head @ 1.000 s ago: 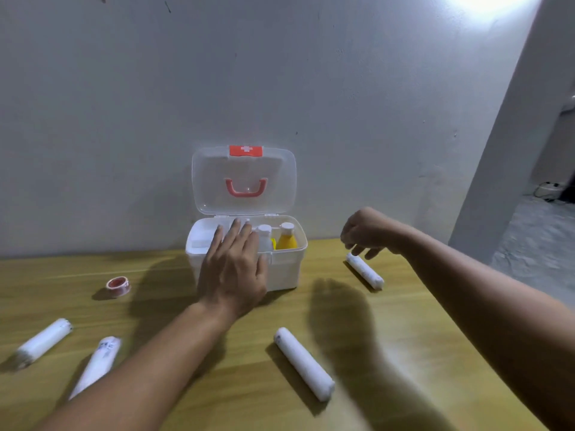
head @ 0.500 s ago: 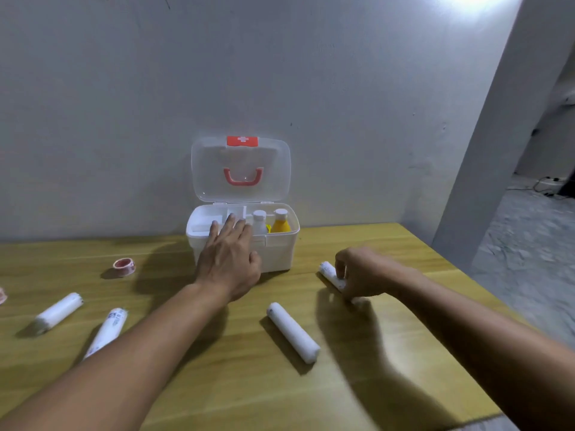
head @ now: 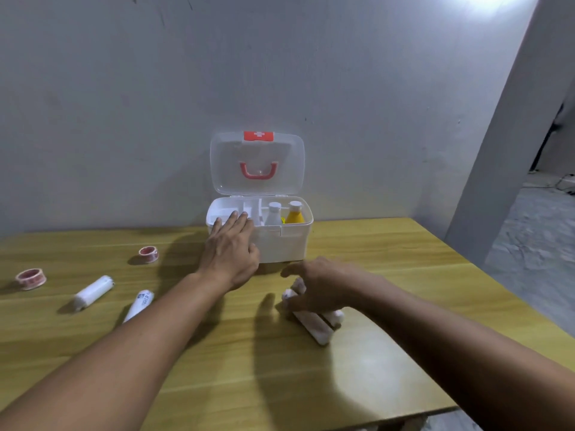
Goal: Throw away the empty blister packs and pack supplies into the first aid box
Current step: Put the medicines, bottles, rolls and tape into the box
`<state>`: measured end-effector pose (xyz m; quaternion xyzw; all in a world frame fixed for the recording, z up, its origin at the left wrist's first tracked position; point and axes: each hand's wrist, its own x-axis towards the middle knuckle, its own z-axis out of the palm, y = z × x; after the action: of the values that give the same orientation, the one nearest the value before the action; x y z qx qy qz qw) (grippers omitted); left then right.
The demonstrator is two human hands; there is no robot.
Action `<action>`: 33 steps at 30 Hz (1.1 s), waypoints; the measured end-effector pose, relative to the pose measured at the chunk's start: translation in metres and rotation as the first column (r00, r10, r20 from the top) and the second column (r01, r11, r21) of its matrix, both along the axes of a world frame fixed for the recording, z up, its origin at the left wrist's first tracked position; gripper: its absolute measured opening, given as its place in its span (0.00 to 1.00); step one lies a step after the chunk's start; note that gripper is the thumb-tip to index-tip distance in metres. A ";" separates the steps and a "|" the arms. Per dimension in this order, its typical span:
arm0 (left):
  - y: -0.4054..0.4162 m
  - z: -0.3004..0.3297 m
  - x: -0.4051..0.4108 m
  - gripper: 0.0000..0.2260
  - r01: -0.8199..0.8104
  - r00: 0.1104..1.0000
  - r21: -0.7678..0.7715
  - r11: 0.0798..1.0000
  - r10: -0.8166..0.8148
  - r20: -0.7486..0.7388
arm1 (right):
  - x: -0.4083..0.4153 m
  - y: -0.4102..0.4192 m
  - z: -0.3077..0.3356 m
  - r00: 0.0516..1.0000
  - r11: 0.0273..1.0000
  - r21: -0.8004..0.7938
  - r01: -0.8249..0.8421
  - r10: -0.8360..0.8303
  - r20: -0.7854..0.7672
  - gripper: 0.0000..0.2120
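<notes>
The white first aid box [head: 289, 244] stands open at the back of the wooden table [head: 404, 262], its clear lid [head: 256, 163] upright against the wall. Inside on the right stand a white bottle [head: 273, 214] and a yellow bottle [head: 294, 214]. My left hand [head: 230, 253] lies flat on the box's front left rim, fingers stretched out. My right hand [head: 323, 284] is curled over two white bandage rolls [head: 317, 329] lying side by side in front of the box; their near ends stick out under my palm.
Left of my arm lie another white bandage roll [head: 91, 292] and a white printed tube [head: 140, 304]. Two red-and-white tape rolls [head: 148, 254] [head: 30, 278] sit further left. The table ends close on the right and at the front right corner.
My right hand took hold of the far right bandage roll and dragged it left and nearer, beside the middle roll. My left hand stayed on the box.
</notes>
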<state>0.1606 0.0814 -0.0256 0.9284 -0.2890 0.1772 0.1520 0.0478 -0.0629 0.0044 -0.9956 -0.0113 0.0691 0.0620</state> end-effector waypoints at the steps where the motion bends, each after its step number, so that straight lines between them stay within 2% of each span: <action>1: 0.001 0.001 0.001 0.29 0.007 1.000 0.003 1.000 -0.007 -0.006 | 0.002 0.004 -0.003 1.000 0.999 -0.038 -0.018 0.017 -0.019 0.24; 5: 0.005 0.002 0.002 0.27 0.023 1.000 0.040 0.999 -0.023 -0.016 | 0.007 0.009 -0.005 0.999 0.991 -0.129 -0.036 0.036 -0.004 0.16; 7: 0.006 0.003 0.003 0.27 0.030 0.999 0.041 0.999 -0.029 -0.033 | 0.010 0.004 0.003 0.998 0.997 -0.072 0.023 -0.019 0.061 0.15; 9: 0.006 0.005 0.003 0.28 0.036 0.998 0.040 0.999 -0.034 -0.047 | 0.017 -0.006 0.018 0.973 0.993 0.059 0.104 -0.114 0.200 0.16; 11: 0.007 0.006 0.002 0.29 0.038 0.998 0.048 0.998 -0.035 -0.053 | 0.028 -0.018 0.037 0.893 0.963 0.228 0.146 -0.228 0.388 0.17; 14: 0.006 0.005 0.000 0.31 0.037 0.998 0.040 0.999 -0.035 -0.053 | 0.049 -0.032 0.059 0.689 0.907 0.403 0.124 -0.371 0.623 0.18; 16: 0.006 0.005 0.000 0.32 0.036 0.998 0.037 0.999 -0.034 -0.043 | 0.062 -0.034 0.066 0.582 0.886 0.452 0.105 -0.423 0.694 0.17; 18: 0.006 0.005 0.000 0.32 0.032 0.999 0.035 0.999 -0.031 -0.045 | 0.073 -0.032 0.065 0.529 0.875 0.479 0.073 -0.441 0.725 0.16; 23: 0.007 0.008 -0.001 0.30 0.045 0.998 0.036 0.998 -0.043 -0.044 | 0.090 -0.019 0.038 0.484 0.889 0.457 -0.007 -0.397 0.780 0.15; 28: 0.008 0.009 0.001 0.32 0.049 0.997 0.060 0.997 -0.045 -0.059 | 0.093 -0.018 0.009 0.464 0.946 0.309 -0.096 -0.233 0.855 0.14; 33: 0.007 0.007 0.000 0.31 0.045 0.999 0.058 0.997 -0.043 -0.034 | 0.090 -0.023 0.005 0.431 0.962 0.207 -0.176 -0.114 0.895 0.12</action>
<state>0.1610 0.0888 -0.0183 0.9287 -0.3118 0.1501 0.1332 0.1380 -0.0861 0.0096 -0.8594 -0.0704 -0.4733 0.1799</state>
